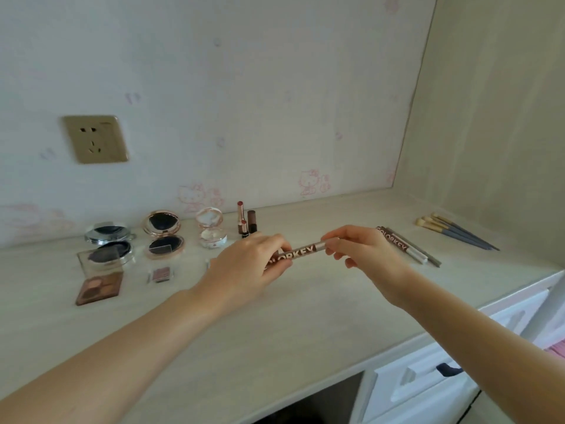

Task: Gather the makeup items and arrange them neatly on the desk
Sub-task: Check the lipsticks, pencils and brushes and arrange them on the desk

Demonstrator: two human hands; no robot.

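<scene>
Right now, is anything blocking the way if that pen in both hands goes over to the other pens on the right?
Nothing visible does. The pen is held by left hand and right hand; the bare desk lies between it and the other pens.

brown pencils: 3, one held (301, 251), two lying toward the worktop's right edge (406, 245) | brushes: 3 (452, 230) | round open compacts: 3 (165, 234) | eyeshadow pans: 2 (99, 287) | lipsticks: 3 (246, 223)
</scene>
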